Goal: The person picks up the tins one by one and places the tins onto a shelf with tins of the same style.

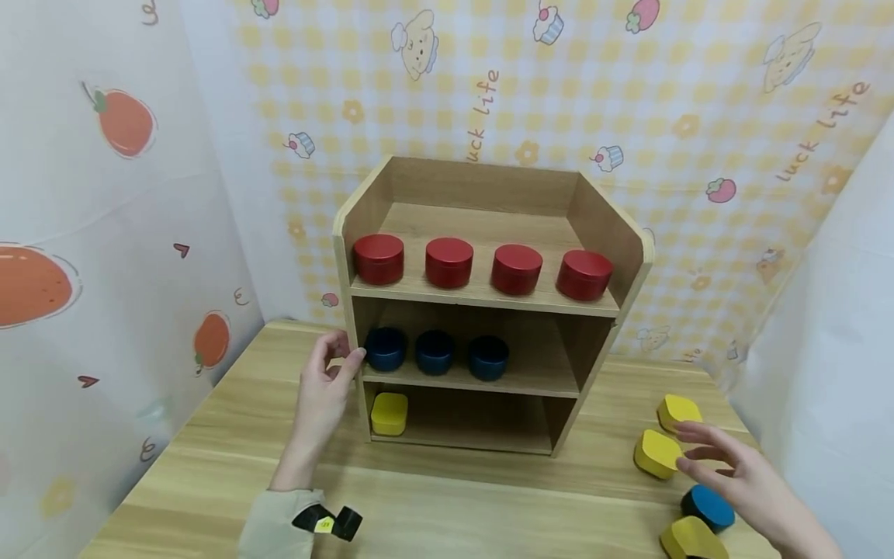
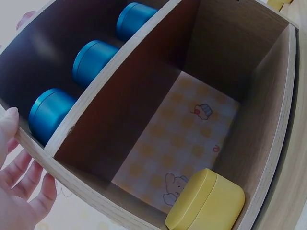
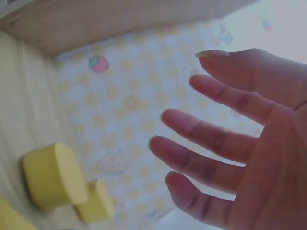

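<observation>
My left hand [image 1: 327, 380] holds the left side panel of a wooden three-tier shelf [image 1: 461, 301], its thumb at the front edge and fingers along the outside. Three blue round tins [image 1: 434, 352] stand on the middle tier, the leftmost close to that thumb. In the left wrist view, a yellow rounded-square tin [image 2: 207, 201] sits in the lowest tier's corner. My right hand [image 1: 742, 473] hovers at the right with fingers spread and nothing in them. Beside its fingertips are two yellow tins [image 1: 658, 453]; another yellow tin [image 1: 691, 539] and a blue round tin [image 1: 711, 506] lie nearer me.
Several red round tins [image 1: 448, 262] line the front of the top tier. The shelf stands on a wood-grain table [image 1: 447, 505] against a patterned cloth backdrop [image 1: 461, 101]. White cloth walls [image 1: 112, 194] rise on both sides.
</observation>
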A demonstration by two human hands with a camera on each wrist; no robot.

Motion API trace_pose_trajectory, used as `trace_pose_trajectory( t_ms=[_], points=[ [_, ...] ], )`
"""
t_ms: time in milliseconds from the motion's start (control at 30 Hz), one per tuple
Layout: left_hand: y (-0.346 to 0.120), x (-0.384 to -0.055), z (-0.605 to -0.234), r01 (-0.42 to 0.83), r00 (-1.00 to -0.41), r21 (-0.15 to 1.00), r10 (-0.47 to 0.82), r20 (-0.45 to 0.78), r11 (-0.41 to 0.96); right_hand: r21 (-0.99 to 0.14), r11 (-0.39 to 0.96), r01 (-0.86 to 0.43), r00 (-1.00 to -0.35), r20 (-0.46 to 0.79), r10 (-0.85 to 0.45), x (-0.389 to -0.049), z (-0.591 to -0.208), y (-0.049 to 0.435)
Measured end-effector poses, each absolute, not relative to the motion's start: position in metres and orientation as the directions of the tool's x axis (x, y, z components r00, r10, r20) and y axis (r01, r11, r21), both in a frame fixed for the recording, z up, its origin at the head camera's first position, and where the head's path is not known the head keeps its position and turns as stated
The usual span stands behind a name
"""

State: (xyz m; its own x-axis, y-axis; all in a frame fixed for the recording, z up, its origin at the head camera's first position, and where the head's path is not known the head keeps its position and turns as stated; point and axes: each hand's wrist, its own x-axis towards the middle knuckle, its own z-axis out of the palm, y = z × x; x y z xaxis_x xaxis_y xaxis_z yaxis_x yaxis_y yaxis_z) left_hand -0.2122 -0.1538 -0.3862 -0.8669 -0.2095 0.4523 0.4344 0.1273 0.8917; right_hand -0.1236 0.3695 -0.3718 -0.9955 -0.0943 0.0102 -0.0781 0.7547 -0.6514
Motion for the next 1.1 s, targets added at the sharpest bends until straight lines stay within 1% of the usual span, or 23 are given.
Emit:
trace_pose_trajectory(
  t_ms=[133,333,567,667,833,1000,1100],
  points=[
    [-0.154,-0.212,-0.386,0.433,-0.866,0.892,-0.216,0.451,0.125,-0.687,0.725,0.054,-0.991,-0.127,-0.047,-0.126,-0.385,0.388],
    [-0.153,-0.212,-0.387,0.417,-0.880,0.900,-0.192,0.435,0.129,-0.617,0.781,0.096,-0.974,-0.220,-0.054,-0.125,-0.407,0.421],
    [-0.154,-0.209,-0.385,0.403,-0.885,0.907,-0.202,0.420,0.123,-0.594,0.762,0.258,-0.934,-0.356,0.039,-0.130,-0.428,0.437],
    [-0.153,-0.209,-0.383,0.403,-0.884,0.907,-0.202,0.421,0.124,-0.579,0.760,0.294,-0.912,-0.408,0.042,-0.132,-0.434,0.441],
    [-0.153,-0.211,-0.382,0.418,-0.875,0.900,-0.211,0.436,0.124,-0.615,0.718,0.325,-0.892,-0.451,0.018,-0.132,-0.443,0.441],
    [-0.153,-0.210,-0.383,0.405,-0.879,0.905,-0.216,0.425,0.133,-0.636,0.651,0.415,-0.878,-0.468,0.103,-0.133,-0.454,0.440],
    [-0.153,-0.210,-0.383,0.398,-0.882,0.907,-0.215,0.419,0.135,-0.637,0.648,0.418,-0.886,-0.444,0.134,-0.134,-0.456,0.438]
  ],
)
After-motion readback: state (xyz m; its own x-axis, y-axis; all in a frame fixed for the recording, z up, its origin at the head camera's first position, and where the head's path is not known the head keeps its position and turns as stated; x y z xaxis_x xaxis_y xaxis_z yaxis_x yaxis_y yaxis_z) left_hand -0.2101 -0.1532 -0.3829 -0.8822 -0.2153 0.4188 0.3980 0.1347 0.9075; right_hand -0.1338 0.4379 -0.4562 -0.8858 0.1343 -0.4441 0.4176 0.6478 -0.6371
